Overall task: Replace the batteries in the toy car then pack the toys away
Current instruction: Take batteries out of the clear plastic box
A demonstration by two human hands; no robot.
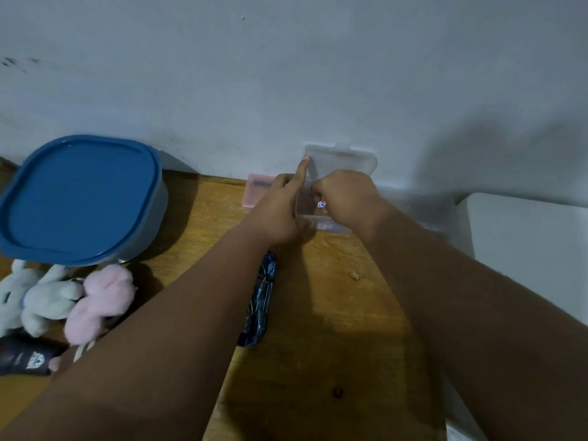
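Two bare forearms reach forward from the near edge over a wooden desk (334, 313). At the near left corner lies a dark packet (25, 354) with a pale emblem, partly cut off by the left forearm. Just beyond it a white soft toy (41, 297) and a pink soft toy (101, 297) lie side by side, touching. The toy car (262, 297), dark blue with pale lines, lies lengthwise on the desk between the forearms, its left side hidden under the left forearm. To the right a white surface (534, 249) adjoins the desk.

Behind the soft toys stands a grey tub (79, 198) with its blue lid on.

Farther back, both hands meet at a clear box (331, 226) that stands against the wall (286, 74), its lid (343, 160) raised upright. The left hand (280, 211) holds the left end of the box, thumb at the front corner, forefinger straight up along the lid's left edge. The right hand (346, 198) is curled with its fingertips down inside the box; whether they grip anything I cannot tell. A small pink box (256, 190) sits just left of the clear one, partly behind the left hand.
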